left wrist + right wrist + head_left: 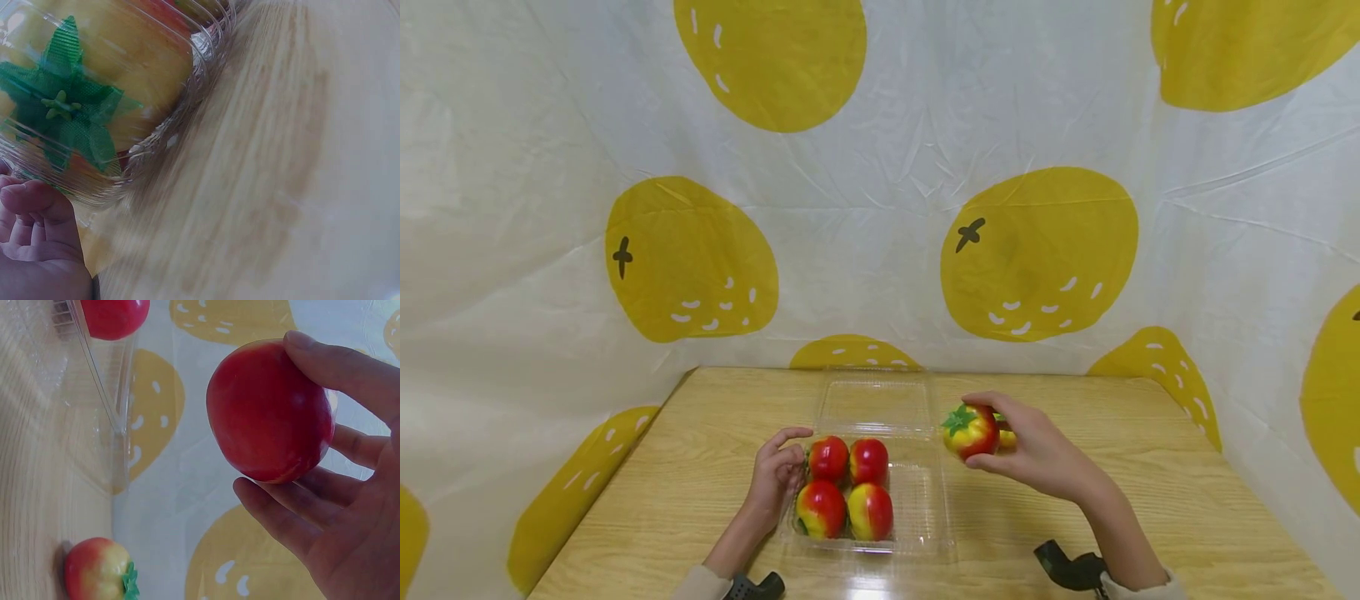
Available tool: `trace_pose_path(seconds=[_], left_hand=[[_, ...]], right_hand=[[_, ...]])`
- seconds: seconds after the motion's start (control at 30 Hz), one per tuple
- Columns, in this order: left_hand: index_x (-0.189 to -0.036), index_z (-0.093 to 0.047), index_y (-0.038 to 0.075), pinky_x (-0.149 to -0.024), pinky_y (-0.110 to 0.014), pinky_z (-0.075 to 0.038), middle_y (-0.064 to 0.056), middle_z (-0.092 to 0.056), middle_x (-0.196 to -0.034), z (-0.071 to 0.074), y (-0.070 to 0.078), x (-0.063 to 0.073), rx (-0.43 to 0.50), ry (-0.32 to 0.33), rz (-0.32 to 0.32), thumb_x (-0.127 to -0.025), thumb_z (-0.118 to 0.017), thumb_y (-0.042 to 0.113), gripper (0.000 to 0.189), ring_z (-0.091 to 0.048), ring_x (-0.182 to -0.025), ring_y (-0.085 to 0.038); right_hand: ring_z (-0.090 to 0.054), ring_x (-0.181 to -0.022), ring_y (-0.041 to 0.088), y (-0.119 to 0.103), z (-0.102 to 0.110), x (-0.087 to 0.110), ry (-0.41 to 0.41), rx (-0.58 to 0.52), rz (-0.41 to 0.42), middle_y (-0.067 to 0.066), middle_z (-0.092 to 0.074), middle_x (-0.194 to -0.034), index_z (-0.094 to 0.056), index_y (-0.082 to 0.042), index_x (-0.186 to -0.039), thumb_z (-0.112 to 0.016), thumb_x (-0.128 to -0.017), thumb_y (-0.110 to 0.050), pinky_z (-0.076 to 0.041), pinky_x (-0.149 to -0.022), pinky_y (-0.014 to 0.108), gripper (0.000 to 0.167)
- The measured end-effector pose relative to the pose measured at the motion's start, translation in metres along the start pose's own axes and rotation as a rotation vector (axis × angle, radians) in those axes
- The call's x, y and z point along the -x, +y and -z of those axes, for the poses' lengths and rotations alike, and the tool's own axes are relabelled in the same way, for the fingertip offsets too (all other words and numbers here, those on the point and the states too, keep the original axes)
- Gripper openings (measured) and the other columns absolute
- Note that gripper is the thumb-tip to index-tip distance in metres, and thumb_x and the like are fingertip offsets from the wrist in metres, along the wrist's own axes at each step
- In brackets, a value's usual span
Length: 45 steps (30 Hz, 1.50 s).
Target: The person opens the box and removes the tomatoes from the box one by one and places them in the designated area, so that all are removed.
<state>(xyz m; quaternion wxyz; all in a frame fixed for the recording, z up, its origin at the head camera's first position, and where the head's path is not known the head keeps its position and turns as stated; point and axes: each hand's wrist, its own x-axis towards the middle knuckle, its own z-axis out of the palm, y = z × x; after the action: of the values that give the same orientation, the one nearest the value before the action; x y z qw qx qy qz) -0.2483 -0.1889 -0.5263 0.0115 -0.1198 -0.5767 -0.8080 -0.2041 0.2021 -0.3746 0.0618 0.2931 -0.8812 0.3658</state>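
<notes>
My right hand (1041,450) holds a red-and-yellow artificial fruit (973,433) between thumb and fingers, above the table and right of a clear plastic box. Its green leafy cap faces left in the head view; in the right wrist view the smooth red side (269,412) shows. The hinged clear box (921,504) lies open, its lid (876,404) folded to the back. Two red fruits (869,461) and two red-and-yellow ones (870,512) fill its left part. My left hand (770,479), fingers curled, grips the box's left edge; its fingertips are partly hidden.
Another red-and-yellow fruit (97,569) lies on the wooden table (715,417) beyond my right hand, mostly hidden in the head view. A white cloth (865,250) printed with yellow fruit hangs behind and along both sides. Dark wrist mounts (1067,567) sit at both wrists.
</notes>
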Motion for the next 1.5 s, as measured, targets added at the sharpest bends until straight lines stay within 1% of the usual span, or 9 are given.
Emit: trace_pose_path(seconds=[0.13,0.33,0.57,0.67,0.83,1.0,1.23,1.4,1.5], left_hand=[[-0.123,-0.055,0.0,-0.044,-0.017,-0.039,0.009,-0.047,-0.059,0.0,0.0,0.0,-0.012,0.015,0.006,-0.097,-0.041,-0.001,0.03,-0.041,-0.044,-0.003],[-0.125,-0.053,-0.002,-0.045,-0.017,-0.039,0.01,-0.047,-0.059,0.0,0.002,0.0,-0.011,-0.001,0.014,-0.097,-0.038,-0.002,0.031,-0.042,-0.044,-0.002],[-0.123,-0.055,0.0,-0.044,-0.017,-0.039,0.009,-0.047,-0.059,0.0,0.0,-0.001,-0.02,0.026,0.018,-0.097,-0.039,-0.002,0.031,-0.041,-0.045,-0.003],[-0.124,-0.055,-0.001,-0.045,-0.017,-0.039,0.008,-0.047,-0.06,0.001,0.0,-0.002,-0.018,0.02,0.014,-0.097,-0.039,-0.002,0.031,-0.041,-0.046,-0.004],[-0.123,-0.056,0.002,-0.044,-0.017,-0.04,0.008,-0.048,-0.06,0.001,0.0,-0.001,-0.008,0.008,0.012,-0.098,-0.039,-0.001,0.031,-0.041,-0.045,-0.004],[-0.122,-0.057,0.002,-0.044,-0.017,-0.039,0.009,-0.048,-0.06,0.001,0.0,-0.001,0.004,0.009,0.015,-0.098,-0.039,-0.002,0.031,-0.041,-0.045,-0.004],[-0.121,-0.057,0.003,-0.044,-0.017,-0.039,0.009,-0.048,-0.06,0.001,-0.001,-0.001,0.006,0.018,0.021,-0.098,-0.039,-0.002,0.03,-0.041,-0.045,-0.003],[-0.122,-0.057,0.003,-0.044,-0.017,-0.038,0.009,-0.049,-0.061,0.0,0.0,-0.001,0.005,0.012,0.016,-0.098,-0.038,-0.003,0.03,-0.041,-0.046,-0.003],[-0.121,-0.057,0.004,-0.044,-0.017,-0.038,0.009,-0.049,-0.061,0.0,0.0,-0.001,0.001,0.014,0.016,-0.098,-0.039,-0.002,0.031,-0.041,-0.046,-0.003]], right_hand=[[-0.067,-0.107,0.022,0.003,0.003,0.001,0.016,0.008,-0.003,0.008,-0.066,-0.131,-0.055,-0.013,-0.14,-0.087,-0.082,-0.03,-0.06,-0.084,0.026,0.068],[-0.066,-0.109,0.024,0.007,0.007,0.003,0.023,0.019,-0.008,0.007,-0.065,-0.131,-0.055,-0.013,-0.14,-0.085,-0.084,-0.034,-0.059,-0.087,0.027,0.068],[-0.068,-0.115,0.031,0.013,0.01,0.004,0.034,0.0,-0.002,0.013,-0.064,-0.134,-0.053,-0.009,-0.141,-0.085,-0.085,-0.03,-0.06,-0.091,0.038,0.068],[-0.067,-0.116,0.032,0.014,0.01,0.004,0.034,-0.015,-0.007,0.014,-0.063,-0.136,-0.053,-0.008,-0.142,-0.085,-0.085,-0.029,-0.06,-0.093,0.042,0.069],[-0.067,-0.118,0.034,0.016,0.013,0.006,0.037,-0.024,-0.018,0.014,-0.063,-0.137,-0.053,-0.009,-0.142,-0.084,-0.085,-0.029,-0.06,-0.093,0.044,0.068],[-0.067,-0.117,0.031,0.019,0.016,0.007,0.061,0.007,-0.02,0.012,-0.064,-0.135,-0.054,-0.01,-0.141,-0.085,-0.084,-0.03,-0.059,-0.095,0.046,0.068],[-0.067,-0.116,0.027,0.021,0.023,0.009,0.09,0.058,-0.019,0.008,-0.065,-0.135,-0.055,-0.011,-0.142,-0.086,-0.083,-0.031,-0.059,-0.095,0.041,0.069],[-0.066,-0.116,0.027,0.024,0.027,0.01,0.1,0.068,-0.022,0.009,-0.065,-0.136,-0.055,-0.012,-0.142,-0.086,-0.083,-0.032,-0.059,-0.095,0.04,0.069],[-0.066,-0.116,0.027,0.025,0.029,0.011,0.108,0.069,-0.025,0.009,-0.065,-0.136,-0.055,-0.011,-0.142,-0.086,-0.083,-0.032,-0.059,-0.095,0.034,0.069]])
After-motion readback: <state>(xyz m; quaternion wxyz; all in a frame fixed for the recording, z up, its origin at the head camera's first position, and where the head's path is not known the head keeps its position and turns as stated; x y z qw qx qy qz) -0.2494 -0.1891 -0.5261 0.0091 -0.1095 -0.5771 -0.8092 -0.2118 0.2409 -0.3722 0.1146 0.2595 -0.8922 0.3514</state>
